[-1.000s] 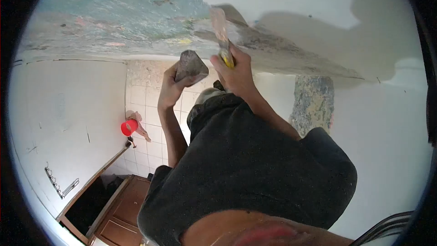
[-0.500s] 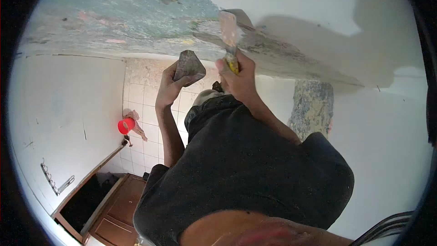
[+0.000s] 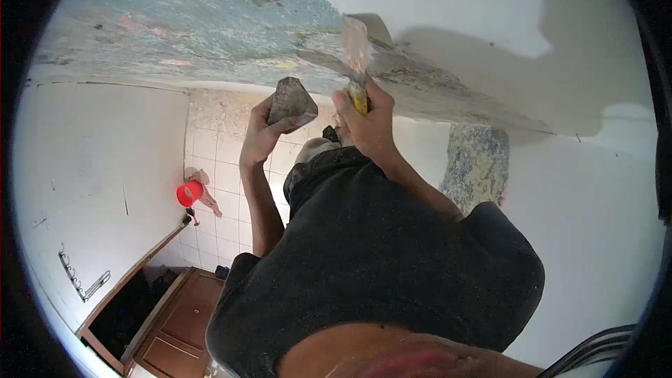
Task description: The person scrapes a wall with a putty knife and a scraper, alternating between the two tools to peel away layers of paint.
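Observation:
My right hand is closed round the yellow, dirt-covered handle of a putty knife. Its broad, smeared blade points up at the wall, overlapping the border between bare and white surface in this view. To the left, my left hand grips a dusty grey slab with angled edges, thumb across its lower side; its exact kind does not show. The slab is held upright, apart from the knife. Before both hands rises the wall, with worn blue-green and grey patches where the white coat is gone.
On the tiled floor below left stands a red bucket beside a crumpled cloth. Crumbs of debris lie along the wall's foot. A brown wooden door and a hook rack are at lower left. Cables hang at lower right.
The view has shifted slightly, so the floor and bucket appear a little further left. Both hands keep their holds, and the putty knife blade has barely moved.

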The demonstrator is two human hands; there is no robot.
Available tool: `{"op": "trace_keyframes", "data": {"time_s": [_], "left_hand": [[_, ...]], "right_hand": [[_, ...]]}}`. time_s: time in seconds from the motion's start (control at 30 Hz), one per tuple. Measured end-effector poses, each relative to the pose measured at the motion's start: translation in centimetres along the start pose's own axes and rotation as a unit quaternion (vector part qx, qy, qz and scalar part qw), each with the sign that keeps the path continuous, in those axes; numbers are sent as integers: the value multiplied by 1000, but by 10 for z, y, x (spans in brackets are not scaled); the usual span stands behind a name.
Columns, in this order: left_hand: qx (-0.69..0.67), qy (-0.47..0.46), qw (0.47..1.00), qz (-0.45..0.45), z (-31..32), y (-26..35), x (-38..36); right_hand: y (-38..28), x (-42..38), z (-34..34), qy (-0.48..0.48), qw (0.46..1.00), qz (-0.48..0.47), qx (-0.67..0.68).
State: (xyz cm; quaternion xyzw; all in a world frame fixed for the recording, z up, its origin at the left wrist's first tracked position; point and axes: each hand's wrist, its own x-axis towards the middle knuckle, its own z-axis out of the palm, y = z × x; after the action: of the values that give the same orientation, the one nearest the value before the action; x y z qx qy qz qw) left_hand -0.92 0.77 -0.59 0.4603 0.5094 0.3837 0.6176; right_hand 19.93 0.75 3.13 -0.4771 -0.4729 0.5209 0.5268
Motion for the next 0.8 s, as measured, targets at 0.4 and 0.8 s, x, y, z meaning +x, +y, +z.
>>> {"op": "trace_keyframes", "data": {"time_s": [0.4, 0.8], "left_hand": [[3, 2, 1000, 9, -1, 4, -2], [-14, 18, 1000, -7, 2, 7, -13]], "right_hand": [[-24, -3, -16, -35, 997, 65, -24], [-15, -5, -7, -6, 999, -6, 34]]}}
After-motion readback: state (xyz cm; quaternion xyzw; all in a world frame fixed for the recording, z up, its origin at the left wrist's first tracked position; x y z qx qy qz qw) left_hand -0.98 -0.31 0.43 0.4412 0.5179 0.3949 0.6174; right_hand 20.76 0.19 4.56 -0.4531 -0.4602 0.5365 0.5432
